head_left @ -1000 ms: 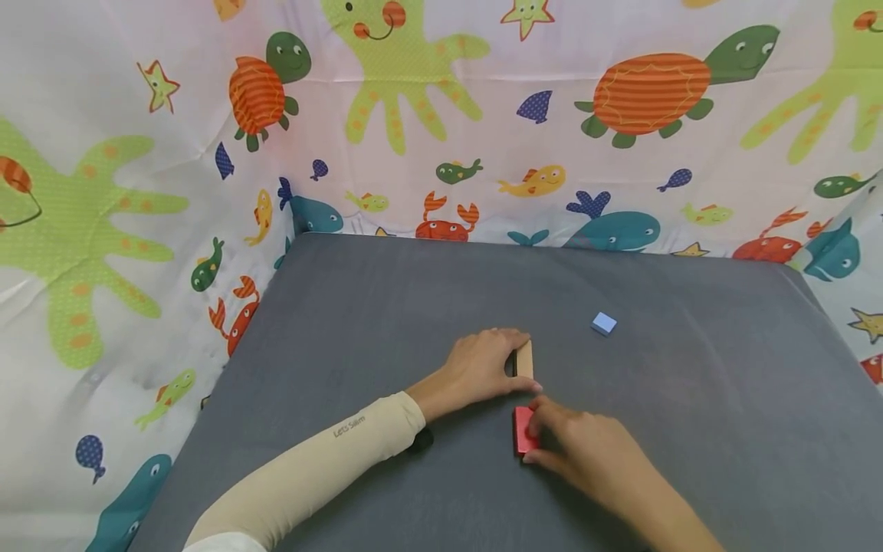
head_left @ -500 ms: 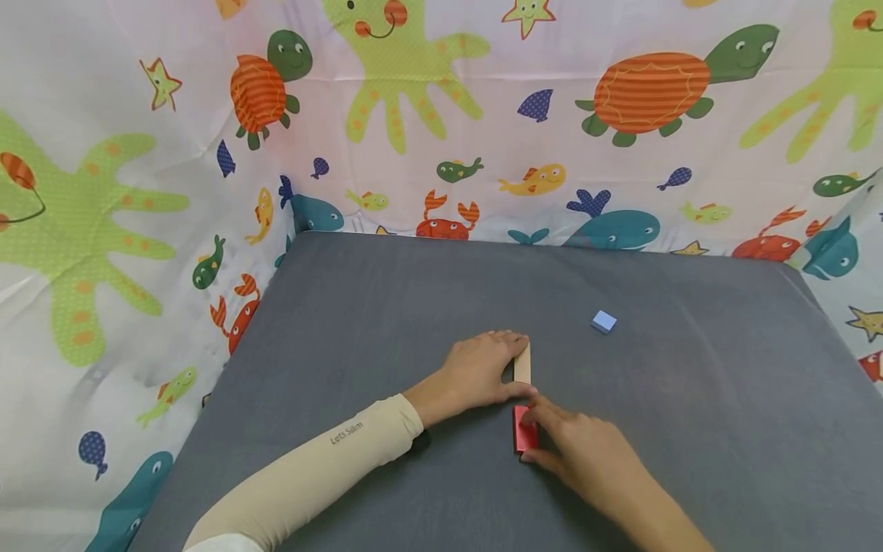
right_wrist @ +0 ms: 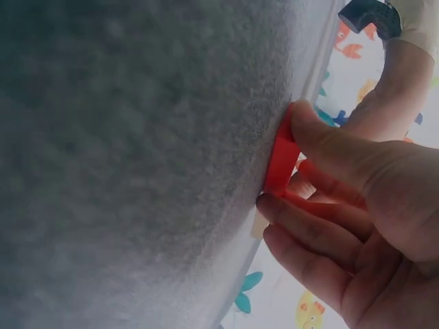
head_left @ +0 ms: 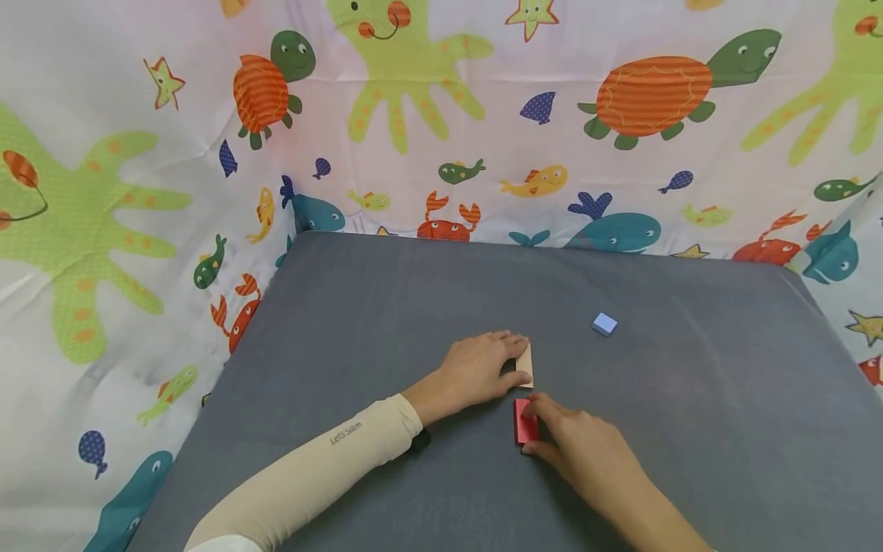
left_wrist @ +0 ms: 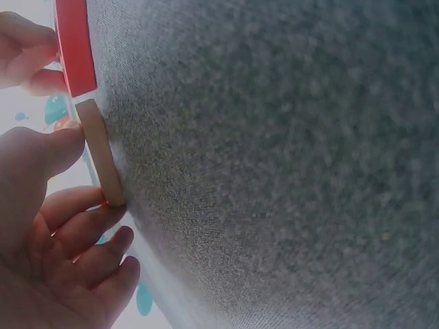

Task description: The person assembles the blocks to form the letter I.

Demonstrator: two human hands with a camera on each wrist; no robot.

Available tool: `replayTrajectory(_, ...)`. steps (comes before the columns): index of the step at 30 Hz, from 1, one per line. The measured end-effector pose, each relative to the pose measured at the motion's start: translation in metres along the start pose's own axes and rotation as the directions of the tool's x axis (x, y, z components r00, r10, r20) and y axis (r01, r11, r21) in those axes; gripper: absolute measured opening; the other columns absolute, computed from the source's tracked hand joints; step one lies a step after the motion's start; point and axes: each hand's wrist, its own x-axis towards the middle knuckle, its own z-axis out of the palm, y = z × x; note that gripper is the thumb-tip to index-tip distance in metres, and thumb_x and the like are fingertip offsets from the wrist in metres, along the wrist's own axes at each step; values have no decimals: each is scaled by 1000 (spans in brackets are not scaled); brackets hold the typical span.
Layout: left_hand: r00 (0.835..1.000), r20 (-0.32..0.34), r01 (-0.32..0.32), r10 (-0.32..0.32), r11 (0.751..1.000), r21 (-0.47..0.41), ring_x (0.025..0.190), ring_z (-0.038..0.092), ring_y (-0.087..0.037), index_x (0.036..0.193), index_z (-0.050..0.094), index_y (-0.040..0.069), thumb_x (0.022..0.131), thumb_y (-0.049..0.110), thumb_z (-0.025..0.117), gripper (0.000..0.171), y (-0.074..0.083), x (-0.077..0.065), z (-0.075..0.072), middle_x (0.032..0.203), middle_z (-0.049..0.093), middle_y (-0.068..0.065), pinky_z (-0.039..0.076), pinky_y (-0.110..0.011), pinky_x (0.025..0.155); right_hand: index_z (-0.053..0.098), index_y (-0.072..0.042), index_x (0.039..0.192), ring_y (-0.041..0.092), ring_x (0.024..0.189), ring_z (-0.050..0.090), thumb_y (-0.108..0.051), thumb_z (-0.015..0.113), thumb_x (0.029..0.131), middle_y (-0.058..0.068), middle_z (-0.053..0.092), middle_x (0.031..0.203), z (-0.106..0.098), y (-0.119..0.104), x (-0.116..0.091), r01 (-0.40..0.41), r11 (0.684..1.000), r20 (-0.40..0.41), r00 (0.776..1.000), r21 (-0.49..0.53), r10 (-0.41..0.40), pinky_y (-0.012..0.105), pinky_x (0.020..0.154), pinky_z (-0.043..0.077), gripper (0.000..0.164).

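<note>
Hands (head_left: 476, 376) (head_left: 593, 452) pinch two blocks (head_left: 525, 369) (head_left: 526, 429) on grey surface (head_left: 386, 307) before sea-animal hangings (head_left: 497, 130).

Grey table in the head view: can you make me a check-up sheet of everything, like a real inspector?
Surface: grey tabletop, looks matte.
Job's things: tan block and red block, end to end with a small gap between them.
Clutter: pale blue block, apart from the others, farther back and to the right.
Hands: left hand pinches the tan block; right hand pinches the red block.
Cables: nothing seen.
Surroundings: sea-animal backdrop behind and at both sides.
</note>
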Motion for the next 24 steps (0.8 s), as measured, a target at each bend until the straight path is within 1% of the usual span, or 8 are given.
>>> replayTrajectory(2,1000,6,-3,3,1000,-5,148,49,-15,159,51,25,104,55,63,64,-1,-1,1,161,51,5,55,-46,104,67,-20,111,10,60,61,-30,96,77,-5,77,91,1,0,1,-5,1000,-12,1000,-10,5,30,51,48,46)
replayTrajectory(6,1000,9,-5,5,1000,-9,148,48,-15,159,51,25,104,56,61,64,-2,-1,1,161,51,5,56,-46,103,69,-21,107,11,57,59,-28,97,75,-6,74,81,1,0,3,-22,1000,-30,999,-19,21,32,50,47,43)
replayTrajectory(8,1000,10,-3,3,1000,-11,149,48,-16,159,51,25,104,57,62,65,-2,-1,0,161,51,5,55,-46,104,72,-23,107,11,58,59,-28,97,75,-5,77,86,2,-1,4,-31,999,-21,999,-12,30,32,51,48,41)
replayTrajectory(10,1000,12,0,0,1000,-12,149,47,-16,159,51,25,103,57,62,66,-2,-1,-1,161,51,5,55,-46,105,75,-23,110,13,61,65,-27,96,76,0,81,98,2,-2,5,-37,999,-9,999,-4,37,34,53,53,40)
replayTrajectory(12,1000,11,0,0,1000,-13,149,47,-16,159,51,25,103,58,62,66,-3,-1,-2,161,51,5,54,-46,106,78,-21,116,18,69,73,-26,95,78,5,81,112,2,-3,5,-48,999,1,999,8,48,37,56,57,42)
replayTrajectory(15,1000,9,-2,2,1000,-15,149,47,-16,159,52,25,103,59,62,66,-4,-1,-1,161,51,5,55,-46,105,80,-18,122,27,84,79,-24,94,79,10,77,124,2,-4,7,-63,998,11,998,17,63,42,59,60,45)
replayTrajectory(20,1000,4,-3,3,1000,-30,149,48,-17,158,52,25,102,58,63,66,-5,0,-2,161,52,5,57,-48,101,81,-16,124,31,94,79,-23,93,80,10,72,135,3,-4,9,-65,998,17,998,18,64,44,61,61,47)
replayTrajectory(24,1000,-2,-2,2,999,-41,148,48,-16,158,53,25,102,58,64,66,-5,1,-1,160,52,5,57,-49,100,80,-16,125,31,94,79,-24,93,80,10,70,139,4,-4,11,-60,998,19,998,13,60,44,62,61,47)
